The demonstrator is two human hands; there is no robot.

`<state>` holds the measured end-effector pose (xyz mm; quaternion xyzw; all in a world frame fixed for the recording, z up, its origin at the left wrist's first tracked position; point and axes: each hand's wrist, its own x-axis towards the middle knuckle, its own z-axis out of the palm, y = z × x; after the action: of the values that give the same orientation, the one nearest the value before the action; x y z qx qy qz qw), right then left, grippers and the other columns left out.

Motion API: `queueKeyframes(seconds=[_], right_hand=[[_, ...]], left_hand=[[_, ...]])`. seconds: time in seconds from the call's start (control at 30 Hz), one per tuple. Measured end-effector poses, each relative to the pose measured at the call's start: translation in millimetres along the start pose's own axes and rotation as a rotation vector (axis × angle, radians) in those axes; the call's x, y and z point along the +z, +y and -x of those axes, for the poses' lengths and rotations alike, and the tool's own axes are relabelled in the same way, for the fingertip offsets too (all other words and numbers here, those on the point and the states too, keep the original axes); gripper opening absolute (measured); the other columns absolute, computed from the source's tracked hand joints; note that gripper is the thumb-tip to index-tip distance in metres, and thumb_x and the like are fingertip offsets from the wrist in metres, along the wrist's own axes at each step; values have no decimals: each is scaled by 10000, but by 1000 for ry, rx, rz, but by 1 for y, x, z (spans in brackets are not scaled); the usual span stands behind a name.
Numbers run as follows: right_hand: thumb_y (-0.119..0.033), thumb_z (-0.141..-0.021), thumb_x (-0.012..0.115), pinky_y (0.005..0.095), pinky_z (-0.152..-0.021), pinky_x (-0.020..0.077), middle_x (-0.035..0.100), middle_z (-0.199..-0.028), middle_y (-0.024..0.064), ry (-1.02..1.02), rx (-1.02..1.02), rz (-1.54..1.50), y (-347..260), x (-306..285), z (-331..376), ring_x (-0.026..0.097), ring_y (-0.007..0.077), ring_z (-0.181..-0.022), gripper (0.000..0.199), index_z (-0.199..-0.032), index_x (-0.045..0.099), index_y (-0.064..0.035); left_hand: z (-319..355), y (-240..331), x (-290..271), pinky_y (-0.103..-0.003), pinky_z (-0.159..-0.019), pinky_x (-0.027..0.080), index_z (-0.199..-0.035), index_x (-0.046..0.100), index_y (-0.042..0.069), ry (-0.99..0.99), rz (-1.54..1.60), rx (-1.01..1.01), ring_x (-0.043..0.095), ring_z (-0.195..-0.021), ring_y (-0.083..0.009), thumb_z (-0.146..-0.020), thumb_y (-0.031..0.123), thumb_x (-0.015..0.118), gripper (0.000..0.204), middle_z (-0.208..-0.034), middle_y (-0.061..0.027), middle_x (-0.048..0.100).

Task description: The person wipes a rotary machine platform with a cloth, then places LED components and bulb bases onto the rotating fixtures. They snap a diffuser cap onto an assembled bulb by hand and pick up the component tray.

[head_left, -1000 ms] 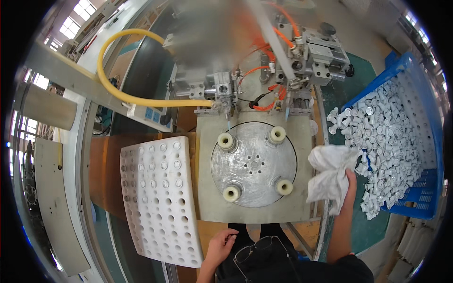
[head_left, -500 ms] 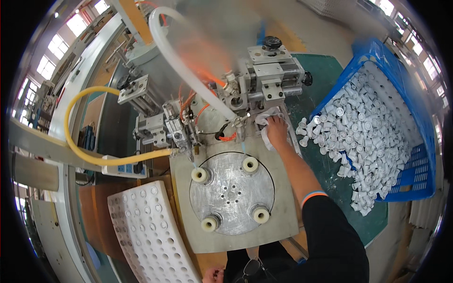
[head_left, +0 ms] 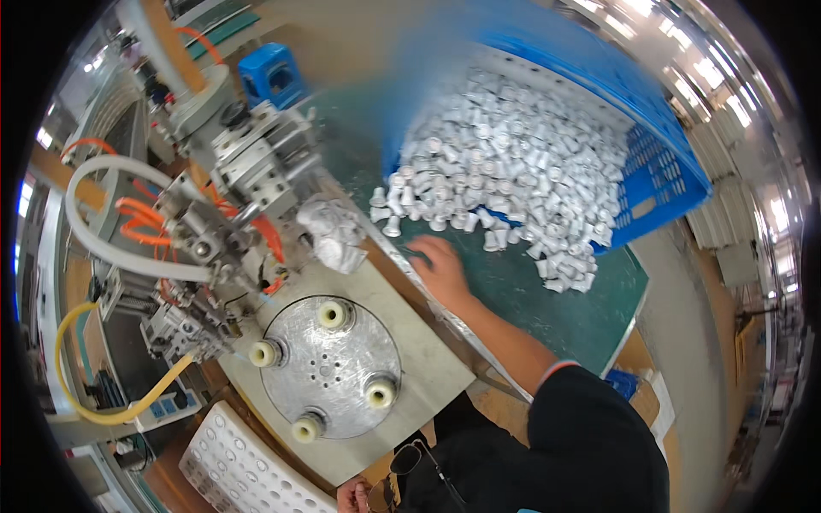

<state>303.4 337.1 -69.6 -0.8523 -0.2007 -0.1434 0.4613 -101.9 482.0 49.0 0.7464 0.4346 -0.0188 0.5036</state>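
Note:
My right hand reaches over the green tabletop's near edge, fingers apart and nothing held. Just beyond its fingertips lie small white flared plastic parts, heaped in and spilling from a blue crate. To its left, a crumpled white cloth rests on the machine beside the metal blocks. My left hand is low at the bottom edge with its fingers curled; whatever they hold is hidden. Between the hands is a round metal turntable bearing several cream ring-shaped holders.
The tipped blue crate stands on the green table. Machine heads with a white hose and a yellow hose overhang the turntable's left side. At lower left lies a white tray with round holes. Eyeglasses hang in front of me.
My right hand has let go of the white cloth and moved right, toward the white parts. The whole view has swung to the right. My left hand remains low.

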Motion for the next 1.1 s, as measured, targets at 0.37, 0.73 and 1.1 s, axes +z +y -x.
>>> queueKeyframes(seconds=[0.37,0.73,1.1], right_hand=[[-195,-789,665,396,-799,441,557,-1023,106,10,468,390,135,-216,146,552,315,-916,259,-1037,627,-130],[-19,-820,568,350,-831,446,560,-1064,115,-43,96,248,41,-131,145,554,265,-958,171,-965,634,-82],[-114,-757,612,397,-887,420,550,-1147,19,-461,-616,106,-68,26,179,527,227,-1060,323,-1073,648,-172]], left_hand=[[-10,5,57,-292,-727,485,-931,618,19,-114,-24,248,618,-769,-243,-840,60,611,101,-884,-128,629],[9,-7,7,-288,-660,487,-949,616,17,-88,-15,206,602,-719,-198,-862,74,603,104,-878,-112,615],[40,-185,-38,-340,-808,442,-1058,582,31,605,35,-47,557,-932,-215,-825,67,606,236,-1019,-99,582]])
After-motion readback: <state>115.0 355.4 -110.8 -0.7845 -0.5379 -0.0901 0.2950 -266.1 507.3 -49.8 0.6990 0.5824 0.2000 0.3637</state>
